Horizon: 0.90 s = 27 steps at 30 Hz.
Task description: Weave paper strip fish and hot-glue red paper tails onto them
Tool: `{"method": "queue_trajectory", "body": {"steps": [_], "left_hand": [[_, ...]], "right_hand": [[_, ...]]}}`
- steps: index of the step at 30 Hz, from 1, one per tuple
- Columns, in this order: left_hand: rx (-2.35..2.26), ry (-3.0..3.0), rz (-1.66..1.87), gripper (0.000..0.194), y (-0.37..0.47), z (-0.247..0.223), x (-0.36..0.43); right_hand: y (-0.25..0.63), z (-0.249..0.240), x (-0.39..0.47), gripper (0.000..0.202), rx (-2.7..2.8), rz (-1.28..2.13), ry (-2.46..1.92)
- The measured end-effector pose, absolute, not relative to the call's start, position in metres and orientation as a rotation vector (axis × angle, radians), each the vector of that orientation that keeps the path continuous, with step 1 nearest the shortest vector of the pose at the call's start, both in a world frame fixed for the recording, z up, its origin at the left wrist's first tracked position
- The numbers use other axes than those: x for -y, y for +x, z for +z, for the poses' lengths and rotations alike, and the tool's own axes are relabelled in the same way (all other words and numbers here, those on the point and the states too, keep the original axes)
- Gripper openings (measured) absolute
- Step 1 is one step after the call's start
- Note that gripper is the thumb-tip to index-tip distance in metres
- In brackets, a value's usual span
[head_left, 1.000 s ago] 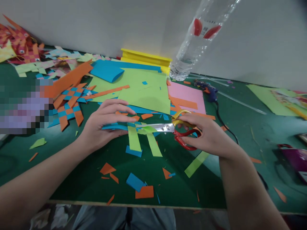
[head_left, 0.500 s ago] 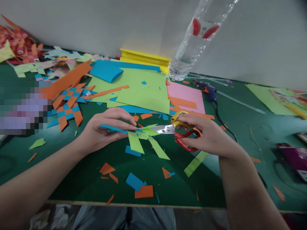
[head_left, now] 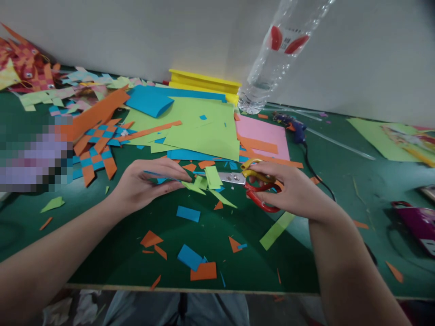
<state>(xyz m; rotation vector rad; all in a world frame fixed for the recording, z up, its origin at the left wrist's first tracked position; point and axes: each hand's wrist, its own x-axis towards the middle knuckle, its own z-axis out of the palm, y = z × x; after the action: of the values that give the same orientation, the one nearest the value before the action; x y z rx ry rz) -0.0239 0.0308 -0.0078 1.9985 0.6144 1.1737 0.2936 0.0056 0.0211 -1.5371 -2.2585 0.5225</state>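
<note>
Scissors (head_left: 236, 177) with one yellow and one red handle are in my right hand (head_left: 288, 188), whose fingers go through the loops. Their blades point left, partly hidden behind green strips. My left hand (head_left: 146, 183) pinches a blue and green paper piece (head_left: 200, 182) by its blue side, and the green strips stick out toward the blades. The fingertips of my left hand are a short way left of the scissors' pivot. Beneath the hands, blue, orange and green scraps lie on the green table (head_left: 122, 258).
Stacked coloured sheets (head_left: 207, 131) lie behind my hands, with a clear bottle (head_left: 272, 63) and a glue gun (head_left: 294, 127) to their right. Woven paper pieces (head_left: 97, 149) and a pixelated object (head_left: 30, 158) are at the left. A purple item (head_left: 416, 226) is far right.
The blue and green paper has turned in my left hand; its green strips now stand up and bunch over the blades. The scissors and my right hand have barely shifted.
</note>
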Motion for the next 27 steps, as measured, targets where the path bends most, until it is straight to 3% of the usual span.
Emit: {"method": "queue_trajectory", "body": {"steps": [9, 17, 27], "left_hand": [[-0.692, 2.093, 1.234, 0.015, -0.028, -0.004, -0.033], [-0.698, 2.157, 1.251, 0.022, -0.031, 0.005, -0.031], [-0.682, 2.106, 1.31, 0.009, -0.028, 0.006, -0.029]], "right_hand": [[0.292, 0.022, -0.008, 0.039, 2.091, 0.667, -1.468], [0.294, 0.023, -0.006, 0.047, 2.243, 0.628, -1.4], [0.292, 0.021, -0.001, 0.052, 2.417, 0.485, -1.332]]}}
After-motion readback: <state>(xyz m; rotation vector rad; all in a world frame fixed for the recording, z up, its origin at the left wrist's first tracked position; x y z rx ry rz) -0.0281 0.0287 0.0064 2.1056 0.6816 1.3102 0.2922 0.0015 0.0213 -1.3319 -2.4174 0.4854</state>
